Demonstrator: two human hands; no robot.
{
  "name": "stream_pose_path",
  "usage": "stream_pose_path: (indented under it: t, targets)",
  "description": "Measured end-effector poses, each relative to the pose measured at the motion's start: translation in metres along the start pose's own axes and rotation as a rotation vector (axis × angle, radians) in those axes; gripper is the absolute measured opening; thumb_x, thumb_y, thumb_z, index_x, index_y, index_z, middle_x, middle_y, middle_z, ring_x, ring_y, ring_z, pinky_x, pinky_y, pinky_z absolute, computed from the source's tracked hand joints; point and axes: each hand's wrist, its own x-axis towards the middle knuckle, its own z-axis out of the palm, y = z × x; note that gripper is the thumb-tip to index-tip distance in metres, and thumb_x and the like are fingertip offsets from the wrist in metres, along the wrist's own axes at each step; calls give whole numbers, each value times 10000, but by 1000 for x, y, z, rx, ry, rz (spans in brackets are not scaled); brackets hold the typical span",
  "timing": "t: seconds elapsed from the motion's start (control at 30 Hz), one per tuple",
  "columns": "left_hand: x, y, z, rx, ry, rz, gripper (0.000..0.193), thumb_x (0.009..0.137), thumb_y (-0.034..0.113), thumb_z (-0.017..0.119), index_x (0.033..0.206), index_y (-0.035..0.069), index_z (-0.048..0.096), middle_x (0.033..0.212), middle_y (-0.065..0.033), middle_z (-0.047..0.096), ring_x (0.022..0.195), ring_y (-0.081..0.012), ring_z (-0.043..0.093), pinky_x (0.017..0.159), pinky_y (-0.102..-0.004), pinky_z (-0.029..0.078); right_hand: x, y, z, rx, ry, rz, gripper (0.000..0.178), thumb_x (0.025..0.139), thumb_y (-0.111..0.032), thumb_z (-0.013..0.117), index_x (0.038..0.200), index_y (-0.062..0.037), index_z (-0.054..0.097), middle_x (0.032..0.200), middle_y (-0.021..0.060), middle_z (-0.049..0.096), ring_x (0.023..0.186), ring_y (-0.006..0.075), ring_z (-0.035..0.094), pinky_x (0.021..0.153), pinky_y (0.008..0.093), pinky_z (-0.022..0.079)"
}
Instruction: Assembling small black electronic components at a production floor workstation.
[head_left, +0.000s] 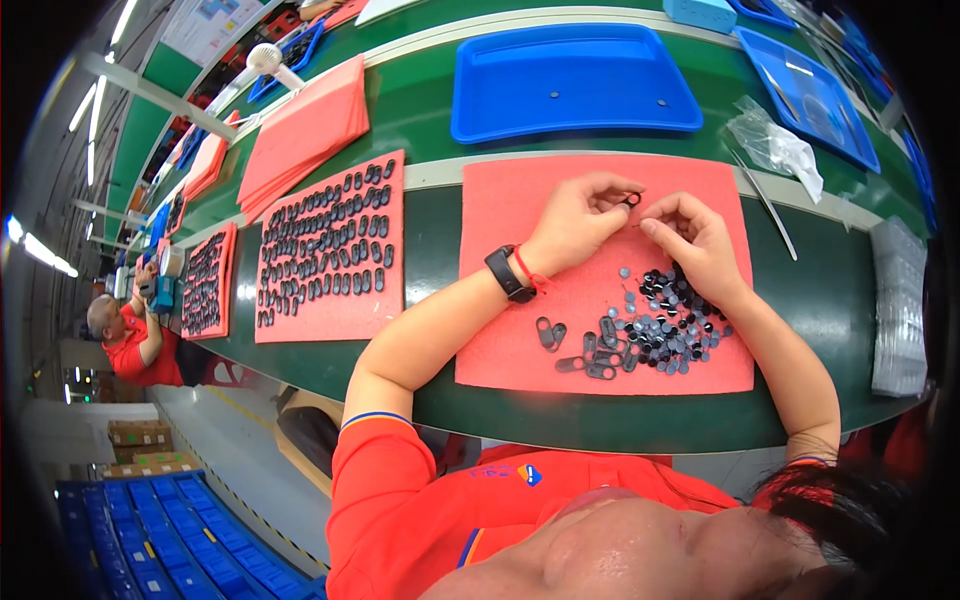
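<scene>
Green workbench: here it is, the long dark surface point(430, 235) curving across the whole view, everything laid out on top.
Pink mat: front and centre point(490, 200), squarely before the person, both hands at work above it.
Blue tray: just beyond that mat point(605, 75), two small discs sitting inside.
Mat of rows: over to the left point(370, 318), black oval pieces lined up rank after rank.
Left hand: in from the left point(580, 222), thumb and forefinger pinching a small black part.
Right hand: right up beside it point(702, 245), thumb and forefinger drawn close together; whether anything sits between them, I cannot tell.
Disc heap: black and grey rounds piled point(680, 335) below the right hand.
Loose ovals: scattered just left of the heap point(607, 332).
Small black part: up at the left fingertips point(632, 200), above the pink mat.
</scene>
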Motion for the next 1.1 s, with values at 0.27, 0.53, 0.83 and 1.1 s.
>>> stream_pose_path:
  t: [0.27,0.53,0.83,1.1]
  targets:
    - [-5,13,-1,-55,-29,-113,178,806,57,612,961,-27,588,811,-78,632,680,-93,604,529,-188,475,0,-4,0,-58,28,-16,117,838,-58,579,943,-6,567,812,-13,567,665,15,481,567,152,371]
    - [-2,11,-2,-50,-15,-120,194,815,57,606,959,-68,569,799,-118,636,663,-122,621,514,-201,503,1,-3,3,-86,108,21,121,829,-47,590,939,2,591,788,-11,578,642,5,466,558,146,363]
    - [-4,12,-2,-164,-64,-204,183,833,39,568,974,-77,553,824,-150,634,762,-189,648,664,-263,543,-1,-2,2,-242,185,-83,104,819,-39,595,903,22,603,836,26,617,715,45,534,638,173,420]
    - [1,18,-1,-111,-48,-196,177,826,25,571,972,-75,555,866,-159,631,700,-182,640,600,-259,548,2,-2,-2,-322,271,-68,116,789,-93,647,832,6,603,747,9,610,622,27,502,557,174,400]
